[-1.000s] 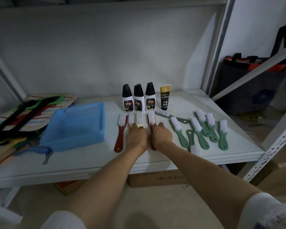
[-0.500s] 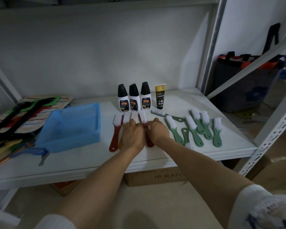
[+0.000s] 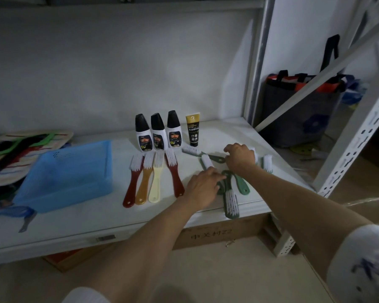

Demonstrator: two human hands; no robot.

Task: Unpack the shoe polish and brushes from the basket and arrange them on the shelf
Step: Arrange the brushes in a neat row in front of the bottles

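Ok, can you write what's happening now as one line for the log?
stage: arranging green brushes | left hand: on green brushes | right hand: on green brushes | blue basket: looks empty

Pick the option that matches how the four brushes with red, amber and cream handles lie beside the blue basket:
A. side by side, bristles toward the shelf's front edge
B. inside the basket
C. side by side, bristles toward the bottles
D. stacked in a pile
C: the four brushes lie in a row on the shelf, their white bristles pointing at the polish bottles, handles toward the front edge, outside the blue basket.
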